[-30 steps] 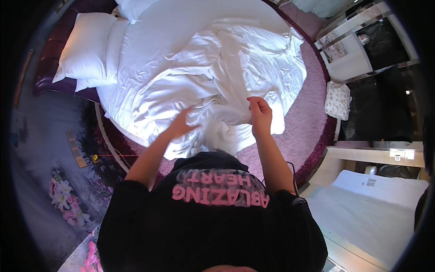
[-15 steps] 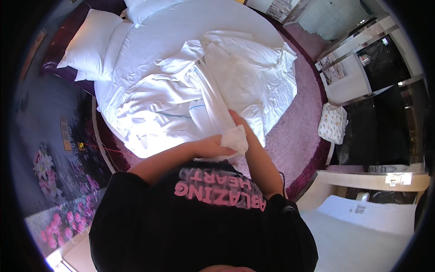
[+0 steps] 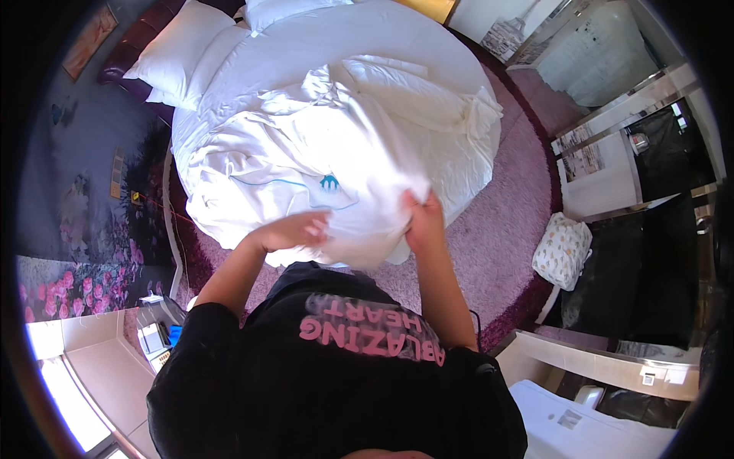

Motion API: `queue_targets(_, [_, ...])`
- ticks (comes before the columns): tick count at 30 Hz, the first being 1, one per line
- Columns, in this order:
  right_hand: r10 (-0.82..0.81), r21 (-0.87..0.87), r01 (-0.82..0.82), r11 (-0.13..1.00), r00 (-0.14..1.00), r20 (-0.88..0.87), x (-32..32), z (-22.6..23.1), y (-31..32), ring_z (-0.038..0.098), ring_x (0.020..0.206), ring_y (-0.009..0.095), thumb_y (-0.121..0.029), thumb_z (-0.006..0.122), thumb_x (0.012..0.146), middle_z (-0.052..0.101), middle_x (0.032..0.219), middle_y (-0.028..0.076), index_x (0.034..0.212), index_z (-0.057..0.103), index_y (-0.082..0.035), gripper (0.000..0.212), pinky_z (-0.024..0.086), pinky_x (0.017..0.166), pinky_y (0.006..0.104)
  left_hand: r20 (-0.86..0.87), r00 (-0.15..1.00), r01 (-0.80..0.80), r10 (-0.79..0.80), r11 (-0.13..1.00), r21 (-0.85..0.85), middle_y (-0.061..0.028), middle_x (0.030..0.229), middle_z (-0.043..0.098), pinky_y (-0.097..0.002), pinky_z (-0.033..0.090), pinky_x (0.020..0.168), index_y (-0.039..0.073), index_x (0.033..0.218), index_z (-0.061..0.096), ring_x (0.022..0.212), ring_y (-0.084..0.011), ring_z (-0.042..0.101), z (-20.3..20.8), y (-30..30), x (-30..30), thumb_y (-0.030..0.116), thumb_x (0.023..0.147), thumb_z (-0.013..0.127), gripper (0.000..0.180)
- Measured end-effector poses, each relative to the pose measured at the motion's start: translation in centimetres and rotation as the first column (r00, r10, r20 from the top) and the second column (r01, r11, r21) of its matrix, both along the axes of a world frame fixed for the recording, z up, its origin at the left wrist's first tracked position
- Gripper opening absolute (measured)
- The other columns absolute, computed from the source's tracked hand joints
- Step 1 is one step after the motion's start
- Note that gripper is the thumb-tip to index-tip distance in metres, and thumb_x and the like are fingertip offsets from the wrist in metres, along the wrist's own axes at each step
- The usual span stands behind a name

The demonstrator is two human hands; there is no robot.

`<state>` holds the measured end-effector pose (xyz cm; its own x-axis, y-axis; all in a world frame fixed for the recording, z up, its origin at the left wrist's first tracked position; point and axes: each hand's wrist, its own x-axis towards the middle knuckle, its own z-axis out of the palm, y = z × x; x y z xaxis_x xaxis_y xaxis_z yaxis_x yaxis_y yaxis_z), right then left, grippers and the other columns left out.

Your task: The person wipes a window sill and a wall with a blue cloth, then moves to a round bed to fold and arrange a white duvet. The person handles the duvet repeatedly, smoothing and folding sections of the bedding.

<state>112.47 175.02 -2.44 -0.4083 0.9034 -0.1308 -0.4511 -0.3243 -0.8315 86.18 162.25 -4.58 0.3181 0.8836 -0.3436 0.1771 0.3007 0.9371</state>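
Note:
A crumpled white duvet cover [image 3: 298, 153] with thin blue piping and a small blue emblem lies across the round bed [image 3: 336, 30]. Its near edge is pulled up toward my body. My right hand [image 3: 423, 220] grips that edge, fingers closed on the cloth. Further left, my left hand [image 3: 297, 231] hovers at the near side of the cover with its fingers apart and slightly blurred; nothing shows in it. Folds hide part of what lies under the cover.
White pillows [image 3: 183, 50] lean on the dark red headboard [image 3: 126, 57]. A pinkish-purple rug [image 3: 516, 176] surrounds the bed. On the right, a patterned white bundle [image 3: 563, 251] sits by dark glossy panels. Bottom right stands a white-topped surface [image 3: 550, 417].
My left hand has let go of the bunched cloth and moved left, its fingers spreading. My right hand has swung the cloth outward, uncovering the blue emblem. The view has shifted slightly.

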Motion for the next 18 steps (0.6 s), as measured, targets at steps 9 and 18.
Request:
queue_targets(9, [0.66, 0.307, -0.836, 0.455, 0.547, 0.515, -1.5, 0.9, -3.0, 0.062, 0.086, 0.019, -0.019, 0.06, 0.088, 0.068, 0.095, 0.006, 0.109, 0.064, -0.001, 0.028, 0.047, 0.081, 0.031, 0.116, 0.873, -0.451, 0.474, 0.875, -0.179, -0.0165, 0.103, 0.064, -0.0349, 0.052, 0.08, -0.007, 0.116, 0.056, 0.091, -0.0233, 0.064, -3.2, 7.0, 6.6, 0.008, 0.08, 0.056, 0.039])
queue_targets(18, [0.228, -0.254, -0.194, 0.948, 0.967, 0.114, 2.4, -10.3, 5.0, 0.063, 0.095, 0.025, -0.02, 0.051, 0.094, 0.064, 0.108, 0.011, 0.121, 0.056, -0.002, 0.033, 0.051, 0.083, 0.0351, 0.409, 0.908, 0.149, -0.09, 0.982, -0.115, -0.0094, 0.102, 0.065, -0.0291, 0.05, 0.08, -0.003, 0.11, 0.062, 0.091, -0.0159, 0.062, 3.1, 8.3, 10.4, 0.004, 0.077, 0.053, 0.035])
